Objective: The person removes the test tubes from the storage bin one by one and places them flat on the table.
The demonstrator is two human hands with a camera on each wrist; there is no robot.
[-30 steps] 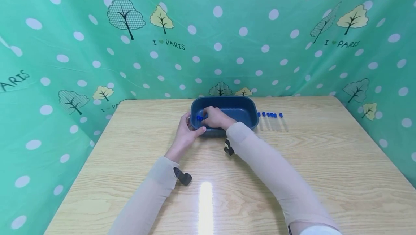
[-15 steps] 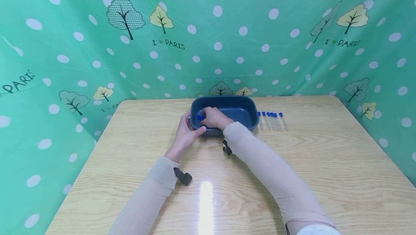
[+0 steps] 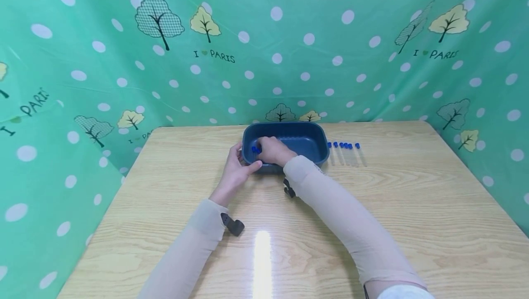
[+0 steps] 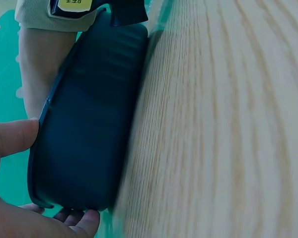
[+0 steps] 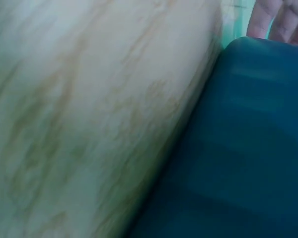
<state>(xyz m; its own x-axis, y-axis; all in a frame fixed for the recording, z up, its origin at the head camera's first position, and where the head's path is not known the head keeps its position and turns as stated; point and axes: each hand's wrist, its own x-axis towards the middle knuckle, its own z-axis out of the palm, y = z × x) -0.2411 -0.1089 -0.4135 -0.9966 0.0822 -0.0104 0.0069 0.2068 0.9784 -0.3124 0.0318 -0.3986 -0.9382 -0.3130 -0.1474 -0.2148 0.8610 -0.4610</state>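
A dark blue rectangular bin (image 3: 306,149) stands at the back of the wooden table. My left hand (image 3: 238,170) grips its left end. In the left wrist view the thumb (image 4: 15,138) lies at the rim and the fingertips (image 4: 89,223) curl under the end wall. My right hand (image 3: 273,149) reaches down inside the bin at its left part, fingers curled at tubes with blue caps (image 3: 254,149); it seems to pinch one, though its fingertips are partly hidden. The right wrist view shows mostly the bin's outer wall (image 5: 248,148) and none of the right hand.
Several clear tubes with blue caps (image 3: 346,146) lie side by side on the table (image 3: 396,198), just right of the bin. A green dotted curtain (image 3: 231,83) hangs close behind the bin and along both sides of the table.
The blue caps inside the bin have shifted slightly to the right, close to the right hand's fingers. The right forearm has moved slightly left. The left hand and the bin stay in place.
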